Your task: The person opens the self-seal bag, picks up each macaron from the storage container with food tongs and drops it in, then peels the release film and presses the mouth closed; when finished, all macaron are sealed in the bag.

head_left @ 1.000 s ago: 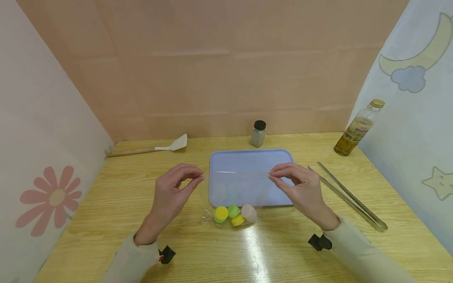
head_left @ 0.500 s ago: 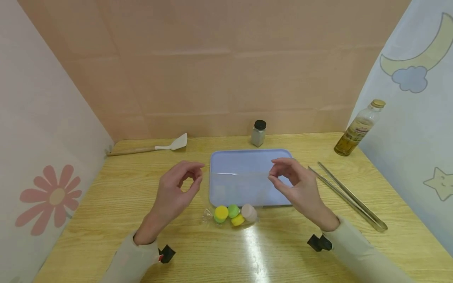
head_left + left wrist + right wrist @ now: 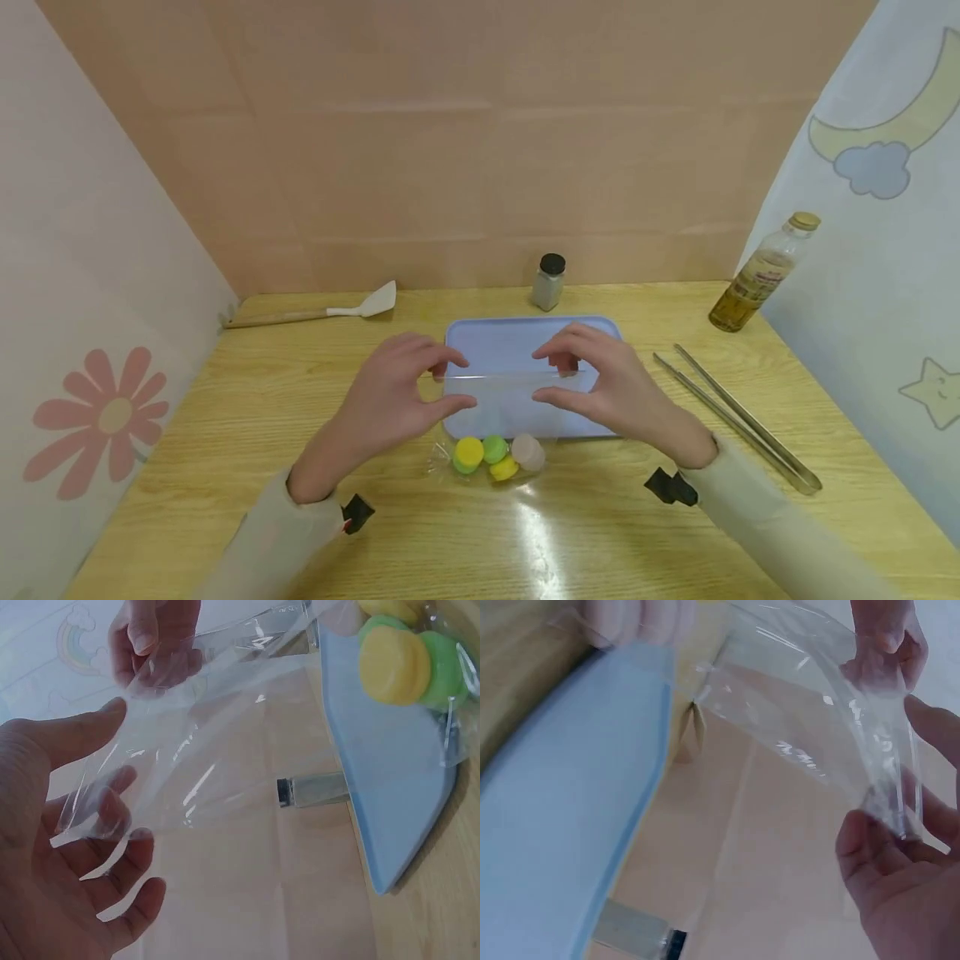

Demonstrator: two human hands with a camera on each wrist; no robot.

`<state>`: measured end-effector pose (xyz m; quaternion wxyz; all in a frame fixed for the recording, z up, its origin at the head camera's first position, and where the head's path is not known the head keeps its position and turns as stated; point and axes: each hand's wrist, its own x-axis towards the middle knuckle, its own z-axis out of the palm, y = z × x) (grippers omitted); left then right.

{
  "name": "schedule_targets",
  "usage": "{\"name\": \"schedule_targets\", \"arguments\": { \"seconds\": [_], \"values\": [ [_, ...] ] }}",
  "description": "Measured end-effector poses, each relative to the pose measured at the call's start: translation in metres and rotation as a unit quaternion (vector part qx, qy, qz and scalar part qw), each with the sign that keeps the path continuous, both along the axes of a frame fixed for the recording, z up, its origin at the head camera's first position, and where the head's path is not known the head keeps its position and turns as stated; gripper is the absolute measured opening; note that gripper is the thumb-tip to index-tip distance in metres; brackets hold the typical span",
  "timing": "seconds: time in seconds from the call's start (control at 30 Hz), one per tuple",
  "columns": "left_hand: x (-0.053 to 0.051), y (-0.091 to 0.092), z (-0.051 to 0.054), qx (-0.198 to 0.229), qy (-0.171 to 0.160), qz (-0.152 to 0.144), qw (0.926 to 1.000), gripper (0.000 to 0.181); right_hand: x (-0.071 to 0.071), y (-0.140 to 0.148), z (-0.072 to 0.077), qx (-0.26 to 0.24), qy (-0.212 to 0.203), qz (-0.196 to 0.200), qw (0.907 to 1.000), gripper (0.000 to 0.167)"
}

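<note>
A clear plastic bag [image 3: 495, 392] stands over the blue tray [image 3: 525, 337] toward me, its upper edge a shiny line between my hands. In its lower end lie several macaron-like round pieces [image 3: 469, 452] in yellow, green and pale pink. At the bag's left, my left hand [image 3: 397, 387] has its thumb in front and its fingers behind, spread apart. My right hand [image 3: 607, 375] mirrors it on the right, thumb and fingers also apart. In the left wrist view, curved fingers [image 3: 131, 859] touch the back of the film, while the thumb stands off from them.
A spatula [image 3: 322, 315] lies at the back left. Behind the tray stands a small black-capped jar [image 3: 549, 283]. Metal tongs [image 3: 742, 421] lie to the right, and an oil bottle [image 3: 757, 275] stands at the back right. Walls border the table.
Both hands have moved inward along the bag's upper edge. Their thumbs and fingers, pinched together a second ago, have spread apart. The round pieces have stayed in place.
</note>
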<state>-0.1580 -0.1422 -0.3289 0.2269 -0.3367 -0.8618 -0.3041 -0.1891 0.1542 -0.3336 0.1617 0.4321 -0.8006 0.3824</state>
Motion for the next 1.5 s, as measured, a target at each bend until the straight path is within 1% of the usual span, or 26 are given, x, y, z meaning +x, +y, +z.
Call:
{"name": "schedule_targets", "arguments": {
  "seconds": [0.07,0.17,0.27,0.33,0.43,0.67,0.83,0.93,1.03,1.17,1.33,1.5],
  "values": [
    [-0.004,0.004,0.004,-0.032,0.004,-0.005,0.9995,0.032,-0.002,-0.006,0.006,0.03,0.015,0.009,0.9994,0.036],
    [-0.009,0.009,0.009,-0.061,0.009,-0.019,0.9979,0.027,-0.002,-0.017,0.014,0.081,0.051,0.003,0.9954,0.032],
    [-0.011,0.013,0.01,-0.075,0.013,-0.025,0.9968,0.025,0.0,-0.026,0.02,0.129,0.085,-0.014,0.9879,0.027],
    [-0.012,0.015,0.011,-0.081,0.015,-0.028,0.9962,0.023,0.002,-0.032,0.024,0.151,0.094,-0.023,0.9838,0.023],
    [-0.014,0.017,0.011,-0.085,0.017,-0.031,0.9958,0.02,0.003,-0.037,0.026,0.166,0.1,-0.029,0.9806,0.018],
    [-0.014,0.021,0.013,-0.079,0.023,-0.046,0.9955,0.014,0.004,-0.044,0.027,0.167,0.113,-0.02,0.9793,0.014],
    [-0.015,0.021,0.013,-0.094,0.025,-0.05,0.994,0.011,0.002,-0.046,0.026,0.167,0.124,-0.015,0.978,0.011],
    [-0.015,0.02,0.013,-0.106,0.019,-0.046,0.9931,0.01,0.001,-0.044,0.026,0.169,0.121,-0.013,0.978,0.01],
    [-0.015,0.018,0.014,-0.11,0.012,-0.045,0.9928,0.01,0.0,-0.04,0.025,0.166,0.11,-0.011,0.9799,0.011],
    [-0.014,0.013,0.014,-0.105,0.006,-0.045,0.9935,0.01,-0.001,-0.032,0.023,0.158,0.093,-0.011,0.983,0.012],
    [-0.014,0.004,0.013,-0.084,-0.002,-0.049,0.9953,0.01,-0.003,-0.02,0.02,0.151,0.082,-0.01,0.9851,0.011],
    [-0.014,-0.005,0.011,-0.058,-0.001,-0.054,0.9969,0.009,-0.005,-0.009,0.017,0.135,0.074,0.005,0.9881,0.013]
  ]
}}
